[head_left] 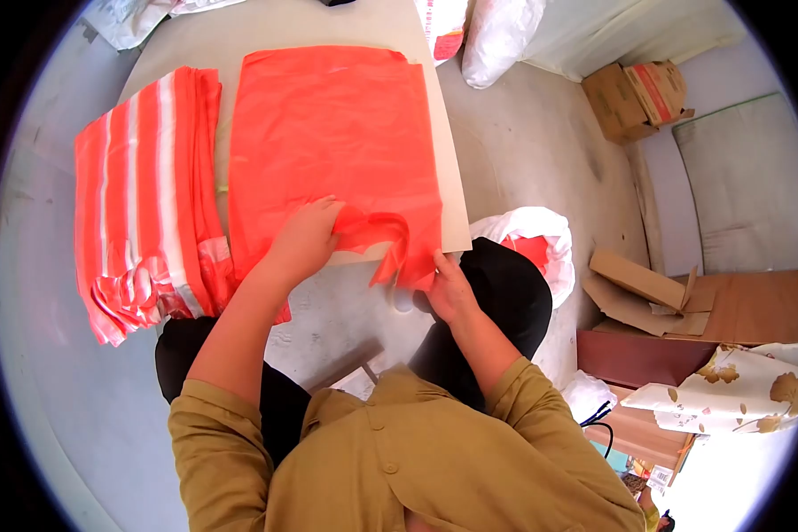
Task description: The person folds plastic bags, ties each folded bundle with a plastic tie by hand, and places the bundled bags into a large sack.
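Red bag (332, 133), one or more layers, flat on the counter (346, 27), covering much of its near half; near edge cut away in a curve, with a loose flap at the counter's near right corner. Left hand (306, 239): at the counter's near edge, laid on the bag, fingers bent beside the cutout; whether they grip the plastic cannot be told. Right hand (454, 288): just off the counter's near right corner, closed on the flap between thumb and fingers. Striped stack (146, 186), red and white, folded, in layers: on the counter's left side, near end crumpled. White sack (554, 235), open, red material inside: right of the counter, beside the person's right knee (510, 288). White bag (503, 35), full: right of the counter's far end. Carton (634, 97), brown: well to the right of the counter, toward its far end. Cardboard (638, 297), flaps raised: well to the right of the counter's near end. Floral cloth (745, 390), white with brown flowers: right of the counter and nearer the person, below the cardboard. Person: ochre shirt (417, 452), black trousers, facing the counter's near edge.
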`<action>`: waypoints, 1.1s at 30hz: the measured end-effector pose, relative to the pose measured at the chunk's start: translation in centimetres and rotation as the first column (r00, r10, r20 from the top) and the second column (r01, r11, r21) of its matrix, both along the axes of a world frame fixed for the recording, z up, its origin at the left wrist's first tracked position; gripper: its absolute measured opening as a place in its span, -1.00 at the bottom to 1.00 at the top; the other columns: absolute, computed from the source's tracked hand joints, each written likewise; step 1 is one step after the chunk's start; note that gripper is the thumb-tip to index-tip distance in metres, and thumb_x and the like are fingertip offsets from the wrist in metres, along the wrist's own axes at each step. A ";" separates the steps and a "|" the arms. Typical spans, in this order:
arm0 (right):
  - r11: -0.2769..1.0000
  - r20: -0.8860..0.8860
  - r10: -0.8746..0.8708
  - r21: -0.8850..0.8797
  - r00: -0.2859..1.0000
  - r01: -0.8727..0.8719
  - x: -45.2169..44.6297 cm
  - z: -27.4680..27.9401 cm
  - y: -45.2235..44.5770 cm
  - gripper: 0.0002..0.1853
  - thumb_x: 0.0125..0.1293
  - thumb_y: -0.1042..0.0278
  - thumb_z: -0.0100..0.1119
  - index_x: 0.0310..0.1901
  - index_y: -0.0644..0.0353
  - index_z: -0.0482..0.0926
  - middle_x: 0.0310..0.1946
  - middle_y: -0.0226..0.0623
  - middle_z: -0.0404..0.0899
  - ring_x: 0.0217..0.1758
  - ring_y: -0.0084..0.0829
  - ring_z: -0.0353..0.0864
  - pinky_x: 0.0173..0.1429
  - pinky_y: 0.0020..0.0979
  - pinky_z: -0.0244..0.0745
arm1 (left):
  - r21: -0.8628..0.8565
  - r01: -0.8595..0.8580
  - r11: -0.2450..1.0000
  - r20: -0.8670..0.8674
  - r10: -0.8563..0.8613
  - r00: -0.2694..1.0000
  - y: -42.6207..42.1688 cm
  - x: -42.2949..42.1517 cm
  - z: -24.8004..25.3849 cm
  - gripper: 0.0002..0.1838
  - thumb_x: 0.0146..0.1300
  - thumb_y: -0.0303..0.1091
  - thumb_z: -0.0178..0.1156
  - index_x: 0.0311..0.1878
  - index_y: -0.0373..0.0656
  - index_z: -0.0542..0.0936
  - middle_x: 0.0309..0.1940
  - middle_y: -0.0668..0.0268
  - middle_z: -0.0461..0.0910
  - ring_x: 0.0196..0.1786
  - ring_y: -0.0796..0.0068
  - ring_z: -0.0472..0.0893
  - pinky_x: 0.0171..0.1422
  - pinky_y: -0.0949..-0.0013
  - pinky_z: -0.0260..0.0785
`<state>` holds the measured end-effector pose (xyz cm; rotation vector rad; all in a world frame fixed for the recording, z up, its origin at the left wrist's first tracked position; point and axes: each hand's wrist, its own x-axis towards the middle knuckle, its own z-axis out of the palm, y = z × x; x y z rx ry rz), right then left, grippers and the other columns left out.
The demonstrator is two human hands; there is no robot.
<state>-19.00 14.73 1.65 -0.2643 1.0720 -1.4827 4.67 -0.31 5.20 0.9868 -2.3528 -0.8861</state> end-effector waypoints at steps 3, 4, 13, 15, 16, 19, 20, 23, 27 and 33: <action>0.999 -0.043 -0.035 -0.011 0.998 0.035 0.0 -0.1 -0.2 -0.39 0.55 0.12 0.13 0.51 0.13 0.21 0.43 -0.31 0.38 0.49 -0.23 0.36 0.52 -0.10 0.31 | 0.121 -0.028 0.992 -0.044 0.033 0.998 -0.4 0.0 -0.2 -0.63 0.27 -0.57 0.17 0.16 -0.33 0.55 0.07 -0.10 0.62 0.22 -0.14 0.56 0.29 0.07 0.44; 0.999 -0.037 -0.033 -0.013 0.999 0.032 -0.3 -0.4 -0.3 -0.38 0.55 0.10 0.15 0.51 0.12 0.21 0.44 -0.33 0.37 0.52 -0.25 0.31 0.54 -0.11 0.26 | 0.170 -0.042 0.985 -0.056 0.052 0.997 -0.6 0.0 -0.5 -0.64 0.29 -0.56 0.16 0.16 -0.32 0.56 0.04 -0.10 0.63 0.19 -0.14 0.57 0.26 0.08 0.46; 0.985 0.036 0.124 0.120 0.992 -0.127 -1.2 -2.6 1.0 -0.55 0.56 0.10 0.12 0.30 0.21 0.47 0.27 -0.26 0.55 0.33 -0.33 0.51 0.44 -0.21 0.34 | 0.367 0.047 0.929 -0.153 0.011 0.988 -0.6 0.4 3.3 -0.67 0.39 -0.50 0.09 0.19 -0.20 0.59 -0.08 0.05 0.70 -0.01 0.08 0.66 0.08 0.21 0.48; 0.975 0.014 0.141 0.171 0.990 -0.142 -1.5 -2.7 1.4 -0.55 0.56 0.09 0.12 0.29 0.21 0.47 0.26 -0.27 0.56 0.29 -0.34 0.54 0.39 -0.24 0.38 | 0.435 0.032 0.900 -0.152 0.038 0.988 -0.4 0.6 4.2 -0.68 0.41 -0.49 0.09 0.19 -0.20 0.59 -0.11 0.07 0.70 -0.06 0.15 0.65 0.06 0.23 0.47; 0.969 0.002 0.150 0.196 0.989 -0.148 -1.6 -2.7 1.6 -0.55 0.56 0.09 0.13 0.29 0.22 0.47 0.25 -0.27 0.57 0.27 -0.35 0.56 0.36 -0.25 0.41 | 0.485 0.010 0.875 -0.139 0.066 0.988 -0.3 0.6 4.7 -0.69 0.42 -0.49 0.08 0.19 -0.21 0.59 -0.13 0.08 0.69 -0.09 0.18 0.64 0.04 0.24 0.47; 0.969 0.002 0.095 0.228 0.995 -0.093 -1.3 -1.4 2.1 -0.58 0.56 0.13 0.12 0.27 0.23 0.47 0.22 -0.29 0.59 0.21 -0.40 0.59 0.30 -0.29 0.44 | 0.511 0.014 0.859 -0.157 0.077 0.985 -0.2 0.9 5.1 -0.70 0.43 -0.47 0.08 0.18 -0.22 0.58 -0.18 0.10 0.68 -0.15 0.23 0.61 0.01 0.27 0.46; 0.961 -0.172 0.057 0.277 0.983 -0.008 -1.1 -0.7 2.2 -0.59 0.57 0.15 0.12 0.27 0.24 0.47 0.22 -0.30 0.58 0.22 -0.42 0.57 0.30 -0.30 0.44 | 0.500 0.028 0.865 -0.173 0.068 0.983 -0.2 1.1 5.1 -0.70 0.44 -0.47 0.09 0.18 -0.22 0.58 -0.20 0.10 0.67 -0.17 0.24 0.60 0.00 0.28 0.45; 0.971 -0.665 0.020 0.192 0.746 0.146 -1.4 0.4 2.4 -0.57 0.57 0.22 0.09 0.33 0.28 0.41 0.27 -0.26 0.52 0.34 -0.45 0.47 0.40 -0.31 0.37 | 0.440 0.012 0.898 -0.124 0.048 0.991 -0.2 1.3 4.2 -0.71 0.44 -0.45 0.10 0.17 -0.23 0.58 -0.23 0.11 0.66 -0.19 0.28 0.59 -0.02 0.28 0.45; 0.999 -0.612 -0.051 -0.031 0.789 0.041 -2.4 3.5 -0.8 -0.36 0.58 0.22 0.06 0.54 0.24 0.08 0.44 -0.12 0.31 0.51 -0.30 0.32 0.58 -0.26 0.18 | 0.464 0.046 0.885 -0.133 0.018 0.991 -0.2 1.7 3.3 -0.72 0.46 -0.43 0.11 0.17 -0.22 0.57 -0.27 0.15 0.63 -0.22 0.34 0.56 -0.05 0.29 0.44; 0.999 -0.267 0.004 -0.046 0.964 -0.017 -2.4 4.4 -7.0 -0.25 0.61 0.12 0.02 0.61 0.20 -0.08 0.53 -0.12 0.21 0.56 -0.21 0.28 0.60 -0.18 0.17 | 0.479 0.035 0.877 -0.165 0.050 0.985 0.3 1.9 4.1 -0.73 0.48 -0.41 0.10 0.16 -0.22 0.57 -0.32 0.22 0.58 -0.27 0.42 0.50 -0.10 0.33 0.41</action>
